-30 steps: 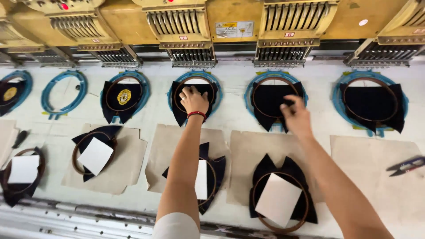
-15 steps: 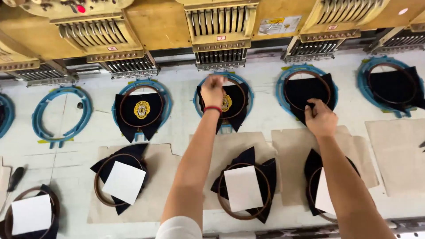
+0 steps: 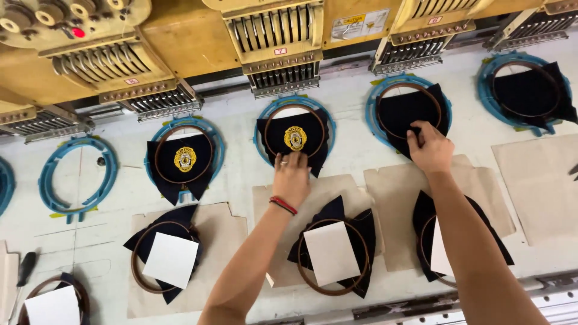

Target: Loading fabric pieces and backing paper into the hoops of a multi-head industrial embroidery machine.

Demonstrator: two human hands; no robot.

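head view: left hand [image 3: 291,176] presses spread fingers on the hooped dark cloth with a finished gold badge [image 3: 294,138], right hand [image 3: 430,147] pinches the plain hooped cloth [image 3: 409,111] on the worktop [image 3: 355,150] — two badges look done, others still blank, one blue frame [image 3: 77,178] empty.

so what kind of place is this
Probably an embroidery workshop: a row of yellow multi-needle machine heads, round blue hoop frames holding dark fabric, one with a stitched gold badge that the left hand touches.
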